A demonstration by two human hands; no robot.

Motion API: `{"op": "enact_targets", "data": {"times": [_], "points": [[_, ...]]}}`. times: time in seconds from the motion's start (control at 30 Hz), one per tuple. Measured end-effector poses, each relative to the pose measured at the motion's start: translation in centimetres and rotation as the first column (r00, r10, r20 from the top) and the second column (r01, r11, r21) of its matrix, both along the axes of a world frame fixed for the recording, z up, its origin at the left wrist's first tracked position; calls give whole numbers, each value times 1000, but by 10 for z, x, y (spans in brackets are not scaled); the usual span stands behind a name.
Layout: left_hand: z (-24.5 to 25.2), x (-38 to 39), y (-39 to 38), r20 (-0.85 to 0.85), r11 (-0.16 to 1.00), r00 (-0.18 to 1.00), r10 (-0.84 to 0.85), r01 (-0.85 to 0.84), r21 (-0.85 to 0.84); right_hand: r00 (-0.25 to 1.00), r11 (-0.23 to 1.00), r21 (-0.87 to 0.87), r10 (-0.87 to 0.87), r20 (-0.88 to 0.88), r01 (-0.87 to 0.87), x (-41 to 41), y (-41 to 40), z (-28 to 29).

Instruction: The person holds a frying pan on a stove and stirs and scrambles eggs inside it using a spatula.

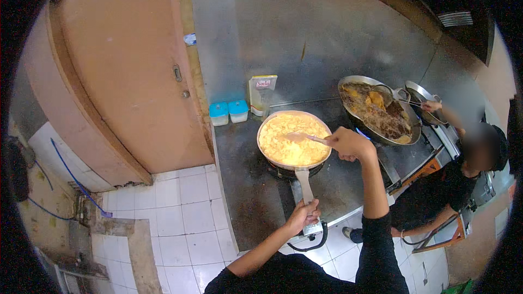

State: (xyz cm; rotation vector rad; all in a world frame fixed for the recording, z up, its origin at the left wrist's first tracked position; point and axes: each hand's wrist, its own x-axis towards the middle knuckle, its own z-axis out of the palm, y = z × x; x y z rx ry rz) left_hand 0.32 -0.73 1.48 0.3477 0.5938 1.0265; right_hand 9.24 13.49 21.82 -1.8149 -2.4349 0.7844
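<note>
A frying pan (303,183) full of yellow scrambled egg (286,147) sits on a gas burner (288,172) in the middle of the stove counter. My left hand (303,215) grips the end of the pan's long handle. In my right hand (352,143) is a spatula (312,137), held from the pan's right side. Its blade rests on the egg mixture, partly sunk in it. Pale lumps show over much of the mixture's surface.
To the right, a large wok (416,124) of bubbling oil stands over a flame. A co-worker (429,188) holds a strainer (384,90) in it. Behind it is a smaller wok (419,89). Two blue-lidded tubs (229,108) and a pouch (261,96) stand by the back wall.
</note>
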Motion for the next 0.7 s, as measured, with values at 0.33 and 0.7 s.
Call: {"op": "enact_targets", "data": {"times": [0.33,0.7], "points": [[-4,0,-5,-8,999,1000,-17,17,44,973,988,90,140,-183,-126,-40,-37,-87],[-54,3,9,-120,991,987,-104,113,73,960,889,364,-267,-82,279,-90,-32,-127]]}}
